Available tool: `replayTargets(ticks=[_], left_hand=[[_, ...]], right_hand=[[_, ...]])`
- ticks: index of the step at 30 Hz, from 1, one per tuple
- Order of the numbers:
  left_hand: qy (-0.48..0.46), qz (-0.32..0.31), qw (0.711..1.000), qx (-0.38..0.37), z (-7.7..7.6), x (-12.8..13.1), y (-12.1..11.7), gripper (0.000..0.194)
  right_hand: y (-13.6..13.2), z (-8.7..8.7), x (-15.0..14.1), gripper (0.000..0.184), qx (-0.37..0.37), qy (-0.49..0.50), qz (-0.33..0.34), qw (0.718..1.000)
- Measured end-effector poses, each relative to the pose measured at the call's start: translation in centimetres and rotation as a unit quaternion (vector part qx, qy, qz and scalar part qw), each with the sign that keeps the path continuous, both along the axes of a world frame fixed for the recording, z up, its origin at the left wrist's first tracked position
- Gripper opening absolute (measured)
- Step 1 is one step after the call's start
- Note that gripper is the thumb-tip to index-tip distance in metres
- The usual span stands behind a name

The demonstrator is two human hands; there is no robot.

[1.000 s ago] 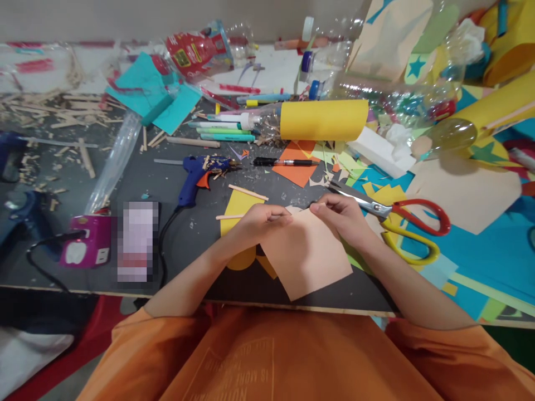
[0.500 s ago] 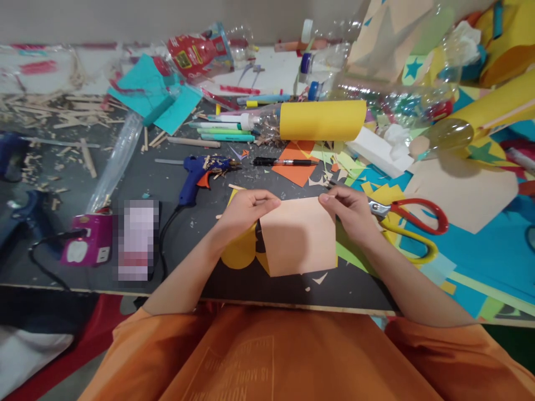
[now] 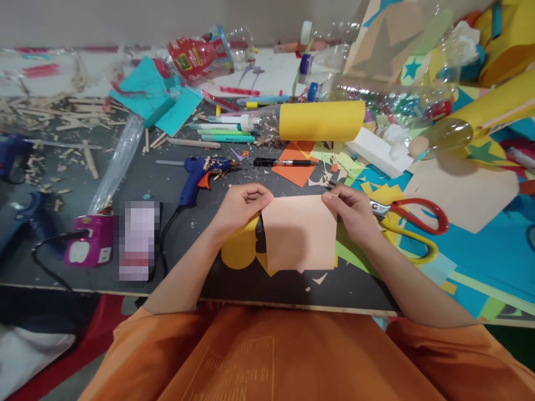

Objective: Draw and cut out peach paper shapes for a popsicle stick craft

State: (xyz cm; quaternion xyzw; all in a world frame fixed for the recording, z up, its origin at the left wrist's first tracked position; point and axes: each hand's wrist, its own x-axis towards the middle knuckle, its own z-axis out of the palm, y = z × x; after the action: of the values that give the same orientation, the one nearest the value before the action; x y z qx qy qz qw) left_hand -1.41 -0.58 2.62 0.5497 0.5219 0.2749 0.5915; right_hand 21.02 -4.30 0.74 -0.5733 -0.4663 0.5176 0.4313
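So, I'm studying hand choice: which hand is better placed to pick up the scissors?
Right, I'd judge: the right hand is beside the scissors, the left hand across the peach sheet; both hold it.

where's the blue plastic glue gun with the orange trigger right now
In the head view, the blue glue gun lies left of center on the dark table, just left of the slim black pen.
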Motion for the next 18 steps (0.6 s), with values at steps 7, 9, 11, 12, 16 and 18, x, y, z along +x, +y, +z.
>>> replayTargets(ticks=[7, 9, 11, 12, 16, 18], left_hand=[[0.038, -0.117, 0.992, -0.027, 0.1, 0.4, -0.6, 0.026], [0.042, -0.097, 0.994, -0.015, 0.2, 0.3, -0.5, 0.027], [0.047, -0.071, 0.996, -0.003, 0.3, 0.1, -0.3, 0.026], [0.050, -0.062, 0.997, 0.004, 0.3, 0.0, -0.3, 0.026], [0.047, -0.030, 0.998, 0.026, 0.2, -0.1, -0.2, 0.026], [0.025, -0.012, 1.000, 0.012, 0.1, -0.1, -0.1, 0.028]], right_hand=[[-0.6, 0.3, -0.6, 0.046, -0.026, -0.008, 0.058, 0.998], [-0.4, 0.3, -0.3, 0.046, -0.015, -0.011, 0.045, 0.999], [-0.1, 0.3, 0.1, 0.046, -0.005, -0.014, 0.027, 1.000], [0.0, 0.2, 0.3, 0.045, -0.002, -0.015, 0.021, 1.000], [0.2, -0.2, 0.7, 0.042, 0.005, -0.013, 0.005, 1.000], [0.2, -0.4, 0.8, 0.040, 0.008, -0.003, -0.009, 1.000]])
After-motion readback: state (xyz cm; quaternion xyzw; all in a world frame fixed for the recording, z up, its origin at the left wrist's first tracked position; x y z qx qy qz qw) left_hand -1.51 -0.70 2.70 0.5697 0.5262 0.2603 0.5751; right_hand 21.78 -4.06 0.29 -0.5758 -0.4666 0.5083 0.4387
